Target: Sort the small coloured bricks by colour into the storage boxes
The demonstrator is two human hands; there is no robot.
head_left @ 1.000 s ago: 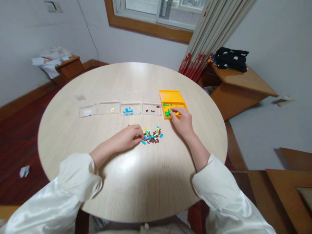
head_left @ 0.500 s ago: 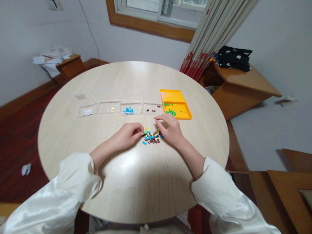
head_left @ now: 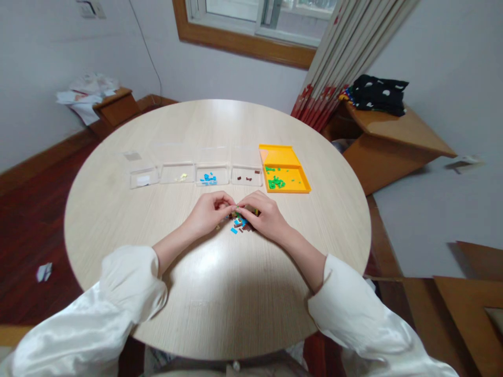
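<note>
One head-worn camera supplied the view. It looked forward and steeply down from above the near edge of the round table (head_left: 220,298), at middle range, with the whole tabletop in frame. The left sleeve (head_left: 78,319) and right sleeve (head_left: 365,314) entered from the lower corners; the left hand (head_left: 206,214) and right hand (head_left: 267,213) fell just below frame centre. The field was wide, taking in floor (head_left: 23,251) at left and a wooden cabinet (head_left: 401,139) at right. The upper border cut off the window (head_left: 236,9).
</note>
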